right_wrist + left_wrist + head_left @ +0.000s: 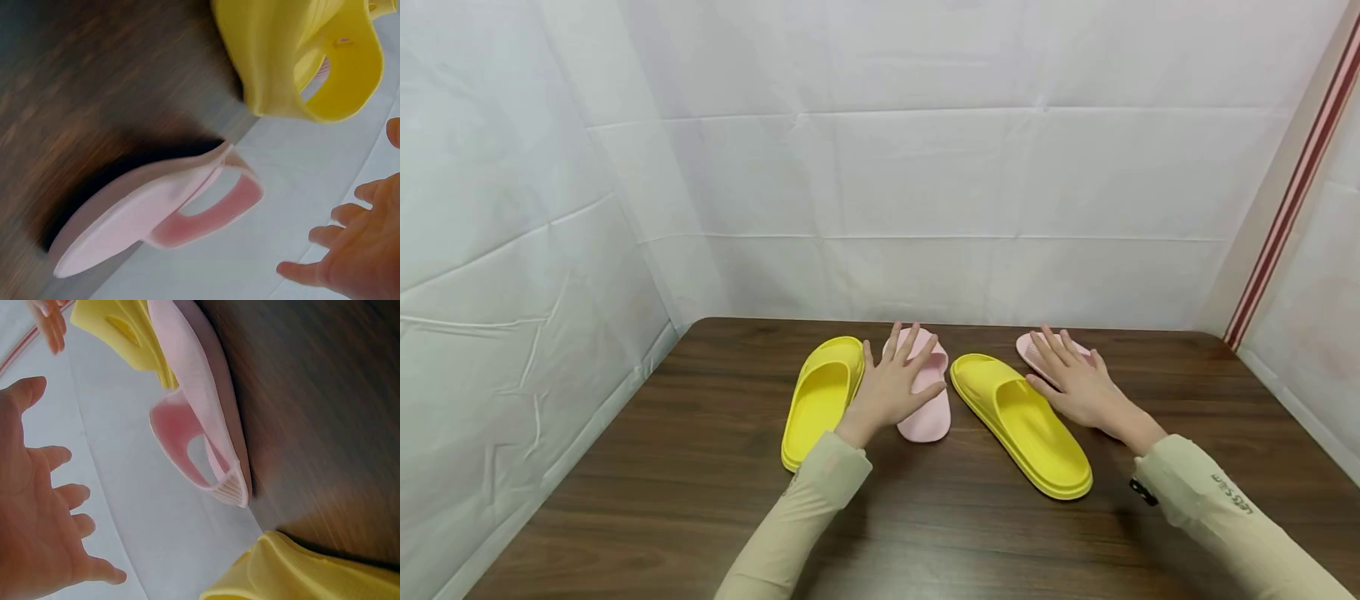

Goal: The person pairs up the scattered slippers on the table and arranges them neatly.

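My left hand (891,389) spreads its fingers over a pink slipper (928,421), whose toe points to the back of the table. In the left wrist view, a gap shows between that hand (44,500) and the pink slipper (200,381). Fingers spread, my right hand (1082,387) hovers above the second pink slipper (1028,348), covering much of it. The right wrist view shows this pink slipper (137,206) on the table, apart from the hand (362,244). A yellow slipper (820,400) lies left of my left hand; another yellow slipper (1022,425) lies slanted between both hands.
The dark wooden table (685,492) carries all the slippers. White cloth (925,183) hangs behind it and along the sides, with a red-striped band (1296,183) at the right. Near the right cuff, a small black object (1142,492) shows.
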{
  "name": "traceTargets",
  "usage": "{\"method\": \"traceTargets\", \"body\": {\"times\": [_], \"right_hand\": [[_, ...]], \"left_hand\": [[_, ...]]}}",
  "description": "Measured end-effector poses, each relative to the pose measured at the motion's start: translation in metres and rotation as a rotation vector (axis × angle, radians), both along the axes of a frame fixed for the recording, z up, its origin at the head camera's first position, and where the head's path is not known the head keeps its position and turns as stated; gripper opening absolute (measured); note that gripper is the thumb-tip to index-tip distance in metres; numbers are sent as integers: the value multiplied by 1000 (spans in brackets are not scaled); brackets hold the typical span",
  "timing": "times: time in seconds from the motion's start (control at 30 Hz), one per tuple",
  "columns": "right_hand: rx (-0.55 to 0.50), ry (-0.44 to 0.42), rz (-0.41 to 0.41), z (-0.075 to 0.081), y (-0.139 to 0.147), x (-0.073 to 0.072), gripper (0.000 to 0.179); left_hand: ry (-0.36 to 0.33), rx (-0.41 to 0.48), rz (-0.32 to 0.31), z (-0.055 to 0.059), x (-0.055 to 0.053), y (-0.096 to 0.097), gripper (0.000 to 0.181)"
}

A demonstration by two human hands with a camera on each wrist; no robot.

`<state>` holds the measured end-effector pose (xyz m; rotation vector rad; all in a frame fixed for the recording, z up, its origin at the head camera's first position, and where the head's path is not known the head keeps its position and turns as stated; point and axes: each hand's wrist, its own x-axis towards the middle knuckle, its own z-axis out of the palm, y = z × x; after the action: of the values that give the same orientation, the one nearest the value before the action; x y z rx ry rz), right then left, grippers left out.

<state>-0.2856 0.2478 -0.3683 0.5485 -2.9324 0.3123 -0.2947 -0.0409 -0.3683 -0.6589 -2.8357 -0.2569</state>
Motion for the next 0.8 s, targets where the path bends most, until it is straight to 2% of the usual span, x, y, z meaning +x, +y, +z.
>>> {"method": "traceTargets", "body": {"times": [0.37, 0.8], "right_hand": [[-14, 46, 34, 1, 20, -6, 66], [0, 118, 53, 3, 36, -16, 62]], "left_hand": [[-16, -49, 2, 8, -10, -7, 62], [-11, -1, -28, 22, -17, -8, 56]]}}
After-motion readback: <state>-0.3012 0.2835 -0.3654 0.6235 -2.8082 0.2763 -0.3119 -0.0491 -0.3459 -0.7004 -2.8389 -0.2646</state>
